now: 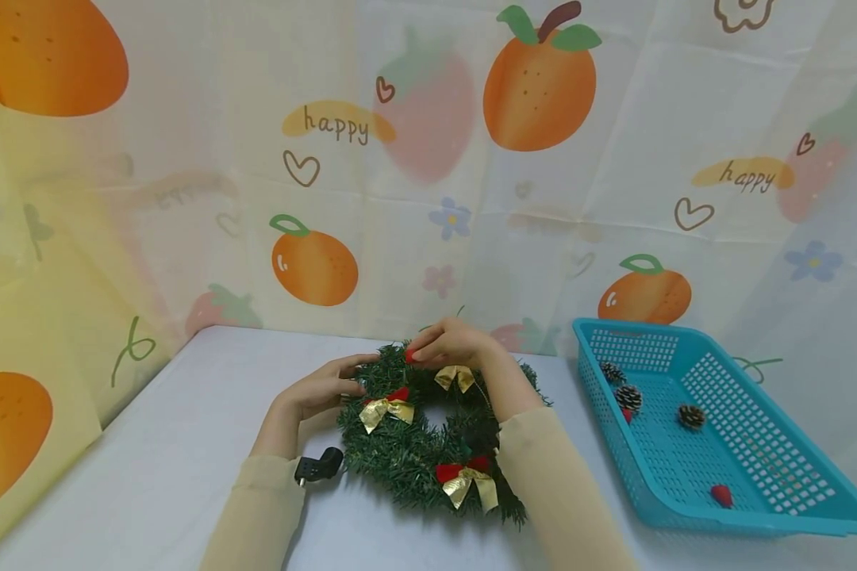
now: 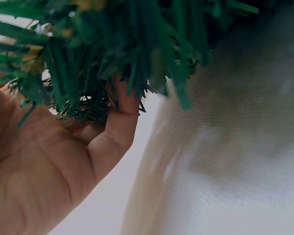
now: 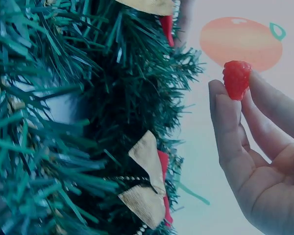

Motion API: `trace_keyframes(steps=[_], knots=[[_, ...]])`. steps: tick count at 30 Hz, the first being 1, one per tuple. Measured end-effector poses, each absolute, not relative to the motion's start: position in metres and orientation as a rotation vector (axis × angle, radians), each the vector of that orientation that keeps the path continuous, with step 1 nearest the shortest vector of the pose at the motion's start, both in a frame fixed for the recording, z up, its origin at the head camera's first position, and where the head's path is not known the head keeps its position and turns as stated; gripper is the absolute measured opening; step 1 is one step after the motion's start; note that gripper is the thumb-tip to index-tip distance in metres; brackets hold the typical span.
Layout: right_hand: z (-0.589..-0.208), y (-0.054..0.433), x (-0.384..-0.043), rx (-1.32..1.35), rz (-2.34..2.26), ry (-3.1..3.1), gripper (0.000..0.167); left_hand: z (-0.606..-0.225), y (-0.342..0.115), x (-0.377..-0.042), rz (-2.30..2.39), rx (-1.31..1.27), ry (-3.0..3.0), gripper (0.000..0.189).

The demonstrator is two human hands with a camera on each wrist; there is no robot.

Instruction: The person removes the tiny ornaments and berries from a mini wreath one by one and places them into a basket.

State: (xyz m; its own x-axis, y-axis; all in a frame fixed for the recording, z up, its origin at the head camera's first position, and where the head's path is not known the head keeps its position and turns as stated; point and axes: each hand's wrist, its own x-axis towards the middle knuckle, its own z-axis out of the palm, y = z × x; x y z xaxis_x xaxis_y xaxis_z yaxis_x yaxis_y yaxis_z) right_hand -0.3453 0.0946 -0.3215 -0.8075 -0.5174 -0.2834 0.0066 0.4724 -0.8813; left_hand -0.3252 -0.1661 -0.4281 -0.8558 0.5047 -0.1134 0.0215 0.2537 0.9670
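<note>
A green artificial wreath (image 1: 393,460) lies on the white table, with red and gold bows (image 1: 387,409) on it. My left hand (image 1: 323,390) holds the wreath's left outer edge. In the left wrist view its fingers (image 2: 118,128) curl into the green needles, which hide the tips. Above the far side of the wreath, my right hand (image 1: 457,342) pinches a small red artificial raspberry (image 3: 236,80) between thumb and fingertips. The right wrist view shows the berry apart from the needles. A gold bow (image 1: 454,377) sits just below that hand.
To the right stands a blue plastic basket (image 1: 746,519) holding several pine cones (image 1: 691,416) and red berries (image 1: 721,496). A small black device (image 1: 319,465) is at the left wrist. Behind the table hangs a fruit-printed curtain (image 1: 414,238).
</note>
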Motion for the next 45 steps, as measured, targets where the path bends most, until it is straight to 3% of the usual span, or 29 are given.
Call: trace_keyframes(steps=[19, 22, 27, 31, 33, 35, 41, 45], knots=[[-0.310, 0.137, -0.345, -0.458, -1.408, 2.209, 0.042, -0.428, -0.166, -0.323, 1.637, 0.475, 2.140, 0.069], [-0.365, 0.163, -0.409, -0.575, -1.467, 2.103, 0.045, -0.428, -0.166, -0.323, 1.639, 0.474, 2.134, 0.070], [-0.496, 0.213, -0.561, -0.624, -1.516, 1.978, 0.052, -0.428, -0.166, -0.324, 1.633, 0.476, 2.131, 0.070], [-0.547, 0.226, -0.613, -0.595, -1.529, 1.956, 0.055, -0.428, -0.167, -0.324, 1.635, 0.479, 2.133, 0.070], [-0.545, 0.226, -0.607, -0.605, -1.521, 1.948, 0.055, -0.427, -0.167, -0.323, 1.627, 0.488, 2.136, 0.070], [-0.519, 0.218, -0.575, -0.590, -1.505, 1.957, 0.054, -0.427, -0.166, -0.323, 1.617, 0.499, 2.137, 0.070], [-0.384, 0.167, -0.415, -0.538, -1.362, 2.105, 0.042, -0.426, -0.165, -0.323, 1.612, 0.488, 2.137, 0.071], [-0.331, 0.139, -0.346, -0.469, -1.262, 2.231, 0.035, -0.426, -0.165, -0.323, 1.618, 0.489, 2.133, 0.071]])
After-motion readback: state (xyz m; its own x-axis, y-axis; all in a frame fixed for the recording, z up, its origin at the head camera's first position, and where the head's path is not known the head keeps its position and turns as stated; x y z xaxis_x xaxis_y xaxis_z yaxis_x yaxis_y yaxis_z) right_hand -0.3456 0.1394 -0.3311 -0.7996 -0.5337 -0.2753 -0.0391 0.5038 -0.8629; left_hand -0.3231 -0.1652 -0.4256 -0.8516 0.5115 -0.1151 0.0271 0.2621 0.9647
